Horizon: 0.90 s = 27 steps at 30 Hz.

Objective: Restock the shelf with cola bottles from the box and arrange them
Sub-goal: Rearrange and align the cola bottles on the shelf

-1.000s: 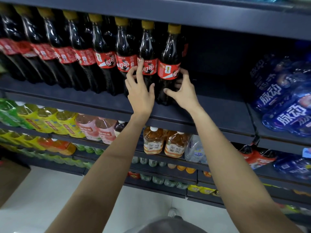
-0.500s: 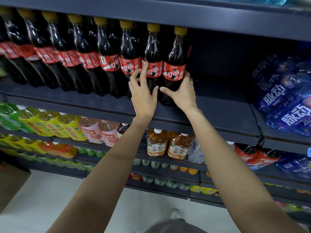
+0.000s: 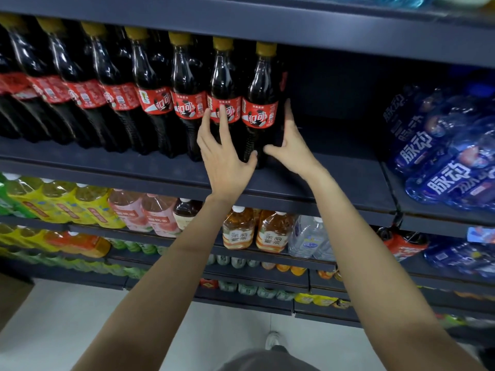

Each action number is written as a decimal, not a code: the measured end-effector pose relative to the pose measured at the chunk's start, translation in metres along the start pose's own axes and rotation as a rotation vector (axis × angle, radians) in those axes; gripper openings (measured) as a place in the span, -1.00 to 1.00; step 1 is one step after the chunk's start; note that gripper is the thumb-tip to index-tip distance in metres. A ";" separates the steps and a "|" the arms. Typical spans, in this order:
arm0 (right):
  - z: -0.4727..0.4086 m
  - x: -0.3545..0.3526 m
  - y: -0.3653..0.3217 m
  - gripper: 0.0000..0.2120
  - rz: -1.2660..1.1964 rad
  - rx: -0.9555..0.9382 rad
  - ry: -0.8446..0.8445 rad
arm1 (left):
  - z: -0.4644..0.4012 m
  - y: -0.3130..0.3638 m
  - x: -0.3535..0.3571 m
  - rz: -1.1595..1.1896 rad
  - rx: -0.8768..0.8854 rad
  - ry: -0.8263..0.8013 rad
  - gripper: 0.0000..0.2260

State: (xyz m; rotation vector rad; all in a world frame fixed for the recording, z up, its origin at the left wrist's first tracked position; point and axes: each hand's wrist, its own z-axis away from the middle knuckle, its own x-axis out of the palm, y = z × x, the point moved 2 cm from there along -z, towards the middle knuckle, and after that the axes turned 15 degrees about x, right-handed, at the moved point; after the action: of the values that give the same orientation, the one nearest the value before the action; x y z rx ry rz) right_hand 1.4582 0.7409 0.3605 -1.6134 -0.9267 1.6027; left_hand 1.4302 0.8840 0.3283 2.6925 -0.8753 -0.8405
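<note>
Both hands (image 3: pixel 227 162) (image 3: pixel 293 148) cupping two rightmost cola bottles (image 3: pixel 261 103), dark shelf (image 3: pixel 348 172)

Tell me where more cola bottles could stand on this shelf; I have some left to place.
Bare shelf board runs from the rightmost cola bottle, which the right hand flanks, to the blue drink packs. Left of that bottle the row is packed, with the left hand on the second-to-last bottle.
</note>
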 end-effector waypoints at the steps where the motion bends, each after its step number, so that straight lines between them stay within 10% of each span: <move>1: 0.002 -0.007 0.002 -0.06 0.007 0.002 0.044 | 0.003 0.001 0.001 -0.032 0.001 -0.012 -0.15; 6: -0.009 -0.026 0.027 -0.20 0.216 0.000 0.351 | 0.005 0.018 0.016 -0.097 0.012 -0.008 -0.11; 15: -0.070 0.001 0.030 0.07 0.296 -0.079 -0.097 | 0.013 0.009 0.033 -0.231 0.086 0.058 -0.31; 27: -0.083 0.004 0.038 0.13 0.263 -0.072 -0.104 | 0.014 0.007 0.037 -0.270 0.102 0.076 -0.32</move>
State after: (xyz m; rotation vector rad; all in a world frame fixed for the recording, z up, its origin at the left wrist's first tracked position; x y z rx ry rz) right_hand 1.5417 0.7264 0.3271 -1.7752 -0.8615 1.8655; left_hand 1.4439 0.8563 0.3023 2.9559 -0.5603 -0.7556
